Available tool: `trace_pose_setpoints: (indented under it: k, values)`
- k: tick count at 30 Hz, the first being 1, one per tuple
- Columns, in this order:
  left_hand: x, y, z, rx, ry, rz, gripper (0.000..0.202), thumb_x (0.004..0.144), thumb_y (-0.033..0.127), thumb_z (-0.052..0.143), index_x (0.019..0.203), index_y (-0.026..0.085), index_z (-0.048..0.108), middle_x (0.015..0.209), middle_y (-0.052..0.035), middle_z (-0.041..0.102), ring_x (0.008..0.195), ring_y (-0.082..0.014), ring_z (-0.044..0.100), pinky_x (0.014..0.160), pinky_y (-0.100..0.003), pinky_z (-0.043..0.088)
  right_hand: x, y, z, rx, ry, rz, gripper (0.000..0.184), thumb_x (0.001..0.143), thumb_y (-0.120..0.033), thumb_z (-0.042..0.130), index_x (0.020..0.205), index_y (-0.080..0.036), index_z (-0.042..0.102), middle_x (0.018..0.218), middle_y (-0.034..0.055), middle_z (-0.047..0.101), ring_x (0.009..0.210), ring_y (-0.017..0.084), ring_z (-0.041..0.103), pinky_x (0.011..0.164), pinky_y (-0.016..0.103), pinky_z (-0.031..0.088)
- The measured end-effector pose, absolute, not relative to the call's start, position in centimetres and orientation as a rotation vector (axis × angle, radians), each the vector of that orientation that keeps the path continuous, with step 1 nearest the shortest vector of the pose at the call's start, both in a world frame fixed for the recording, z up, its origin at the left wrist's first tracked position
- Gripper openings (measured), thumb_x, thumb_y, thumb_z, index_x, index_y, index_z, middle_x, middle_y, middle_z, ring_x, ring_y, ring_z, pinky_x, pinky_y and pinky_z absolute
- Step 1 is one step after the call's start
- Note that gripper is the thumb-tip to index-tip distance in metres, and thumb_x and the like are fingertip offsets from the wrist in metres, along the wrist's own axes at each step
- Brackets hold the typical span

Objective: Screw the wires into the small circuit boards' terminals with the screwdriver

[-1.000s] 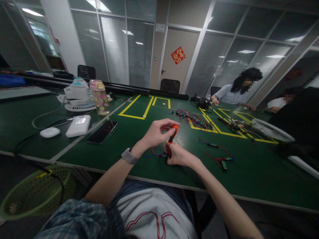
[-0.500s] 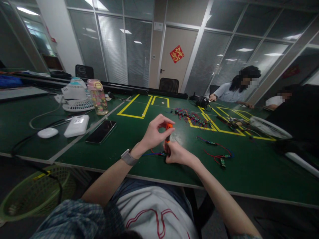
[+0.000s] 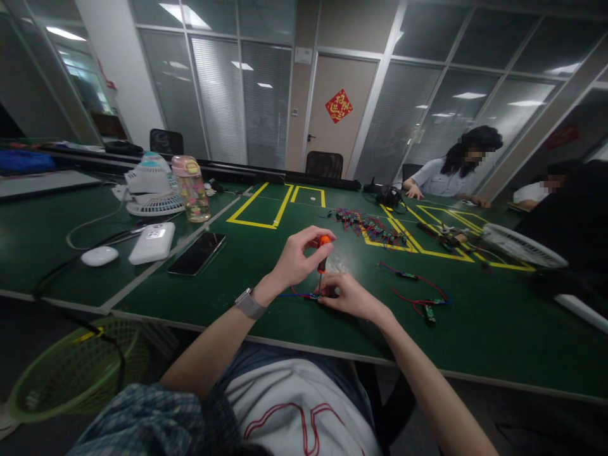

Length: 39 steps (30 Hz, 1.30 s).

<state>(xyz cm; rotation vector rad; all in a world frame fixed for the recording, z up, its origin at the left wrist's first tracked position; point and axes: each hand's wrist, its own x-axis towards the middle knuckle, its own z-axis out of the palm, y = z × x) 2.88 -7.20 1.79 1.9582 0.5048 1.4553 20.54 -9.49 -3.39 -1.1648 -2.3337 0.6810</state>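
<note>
Standing nearly upright, orange-black screwdriver (image 3: 323, 263), shaft (image 3: 320, 282) at green board (image 3: 313, 296), left hand's grip (image 3: 295, 258) clamped on handle (image 3: 322, 261), right hand's (image 3: 350, 296) unclear

Screwdriver (image 3: 323, 256): centre, above a circuit board (image 3: 313, 296)
Phone (image 3: 197, 253): left of centre, right of power bank (image 3: 152, 243)
Bottle (image 3: 191, 190): upper left, right of fan (image 3: 152, 174)
Wired-board heap (image 3: 368, 227): right of centre, on table (image 3: 475, 342)
Basket (image 3: 85, 373): lower left

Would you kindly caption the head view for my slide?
Left hand holds a screwdriver over a circuit board, right hand alongside.
</note>
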Motion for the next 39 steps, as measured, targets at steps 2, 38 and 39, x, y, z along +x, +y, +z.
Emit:
trace_pose_setpoints:
  k: [2, 38, 39]
  values:
    - [2.74, -7.30, 1.88, 1.977, 0.487, 1.452, 0.017, 0.090, 0.021, 0.055, 0.098, 0.014, 0.067, 0.098, -0.0074, 0.066, 0.084, -0.0146, 0.066, 0.075, -0.025, 0.055, 20.59, -9.42, -3.53, -1.163, -2.340, 0.675, 0.009, 0.077, -0.014, 0.067, 0.083, -0.013, 0.072, 0.080, 0.0050, 0.067, 0.064, 0.013, 0.055, 0.059, 0.023, 0.042]
    - [3.25, -7.32, 1.50, 1.801, 0.369, 1.394, 0.018, 0.085, 0.024, 0.066, 0.099, 0.016, 0.073, 0.092, -0.0050, 0.060, 0.078, -0.0116, 0.062, 0.069, -0.022, 0.055, 20.94, -9.18, -3.56, -1.095, -2.365, 0.705, 0.006, 0.078, -0.014, 0.063, 0.077, -0.014, 0.069, 0.068, 0.0006, 0.064, 0.062, 0.014, 0.057, 0.061, 0.024, 0.041]
    - [3.24, -7.29, 1.50, 1.803, 0.381, 1.399, 0.017, 0.085, 0.024, 0.067, 0.098, 0.016, 0.074, 0.092, -0.0045, 0.059, 0.077, -0.0110, 0.061, 0.068, -0.022, 0.055, 20.93, -9.18, -3.55, -1.093, -2.369, 0.700, 0.006, 0.078, -0.014, 0.063, 0.077, -0.014, 0.069, 0.068, 0.0006, 0.064, 0.062, 0.014, 0.057, 0.061, 0.024, 0.042]
